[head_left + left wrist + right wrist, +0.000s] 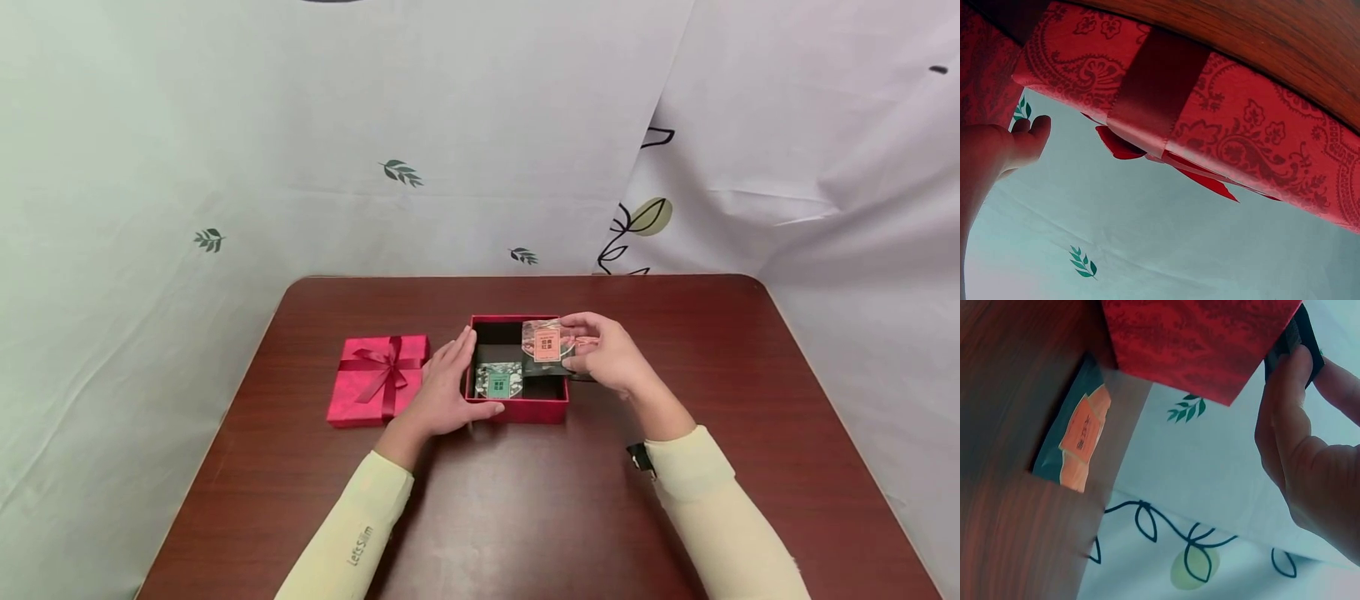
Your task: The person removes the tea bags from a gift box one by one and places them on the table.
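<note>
From the head view, your left hand (444, 392) lies flat against the left wall of the open red box (517, 410), fingers straight, thumb along the front corner, gripping nothing. Your right hand (609, 354) pinches a dark packet with an orange label (547, 344) and holds it over the back right of the box, its grip closed on the packet's right edge. Inside the box, at the front left, a packet with a green label (498, 381) lies flat. The red lid with a ribbon bow (378, 377) sits on the worktop (525, 517) just left of your left hand.

At your left wrist, the lid's patterned red side (1254, 137) fills the top, the ribbon band crossing it, the bow hanging off its edge. The fingertips (1035, 134) stretch out beside it, not curled round anything.

At your right wrist, the thumb and fingers (1285, 419) close on a dark edge at top right, next to the box's red wall (1197, 344). Another orange-labelled packet (1079, 440) lies on the worktop beside the box.
</note>
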A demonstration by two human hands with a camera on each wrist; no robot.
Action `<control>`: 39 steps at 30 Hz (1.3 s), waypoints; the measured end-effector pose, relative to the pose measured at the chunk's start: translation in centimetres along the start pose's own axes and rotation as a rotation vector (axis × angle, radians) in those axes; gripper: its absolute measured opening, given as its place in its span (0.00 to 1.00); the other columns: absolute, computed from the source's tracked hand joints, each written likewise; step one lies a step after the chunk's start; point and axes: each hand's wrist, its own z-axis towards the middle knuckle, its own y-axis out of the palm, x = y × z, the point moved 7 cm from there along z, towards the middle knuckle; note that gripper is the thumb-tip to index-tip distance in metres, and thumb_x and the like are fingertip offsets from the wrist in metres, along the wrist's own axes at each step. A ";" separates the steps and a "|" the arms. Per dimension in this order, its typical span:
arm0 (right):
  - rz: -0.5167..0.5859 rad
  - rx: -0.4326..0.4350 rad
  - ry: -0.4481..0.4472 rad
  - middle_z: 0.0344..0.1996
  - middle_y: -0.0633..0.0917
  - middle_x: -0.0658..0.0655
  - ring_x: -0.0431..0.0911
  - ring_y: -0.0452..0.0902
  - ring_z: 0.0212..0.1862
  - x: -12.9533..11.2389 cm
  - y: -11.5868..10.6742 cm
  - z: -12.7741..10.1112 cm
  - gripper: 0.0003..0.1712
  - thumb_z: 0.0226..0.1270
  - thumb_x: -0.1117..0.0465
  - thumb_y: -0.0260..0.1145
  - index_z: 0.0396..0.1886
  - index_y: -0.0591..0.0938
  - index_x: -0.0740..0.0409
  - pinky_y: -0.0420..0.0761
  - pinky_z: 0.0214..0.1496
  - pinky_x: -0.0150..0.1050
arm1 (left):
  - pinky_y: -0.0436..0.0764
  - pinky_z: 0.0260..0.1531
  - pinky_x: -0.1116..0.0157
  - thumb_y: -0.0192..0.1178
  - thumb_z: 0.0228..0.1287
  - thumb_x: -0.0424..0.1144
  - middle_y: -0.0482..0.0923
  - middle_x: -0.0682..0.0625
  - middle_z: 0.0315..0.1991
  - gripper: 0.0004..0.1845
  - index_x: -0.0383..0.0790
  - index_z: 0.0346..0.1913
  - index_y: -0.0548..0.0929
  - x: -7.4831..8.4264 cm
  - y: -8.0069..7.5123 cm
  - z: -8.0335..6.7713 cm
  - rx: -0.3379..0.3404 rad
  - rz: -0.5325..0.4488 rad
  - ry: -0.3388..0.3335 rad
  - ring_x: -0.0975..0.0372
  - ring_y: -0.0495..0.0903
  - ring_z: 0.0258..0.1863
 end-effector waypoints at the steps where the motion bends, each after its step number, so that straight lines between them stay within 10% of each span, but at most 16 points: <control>1: 0.003 0.000 0.003 0.55 0.78 0.65 0.57 0.76 0.48 0.1 -0.2 0.0 0.36 0.56 0.81 0.67 0.66 0.73 0.62 0.83 0.41 0.38 | 0.52 0.67 0.41 0.73 0.45 0.66 0.42 0.57 0.80 0.66 0.46 0.81 0.48 0.0 0.0 0.0 0.000 -0.001 -0.001 0.51 0.49 0.74; 39: 0.004 0.062 0.048 0.58 0.73 0.72 0.54 0.76 0.44 4.4 -7.7 -2.1 0.37 0.57 0.82 0.62 0.69 0.67 0.69 0.84 0.38 0.43 | 0.53 0.67 0.40 0.74 0.44 0.65 0.42 0.58 0.80 0.66 0.48 0.81 0.47 0.0 0.0 0.0 -0.015 -0.025 -0.029 0.53 0.48 0.74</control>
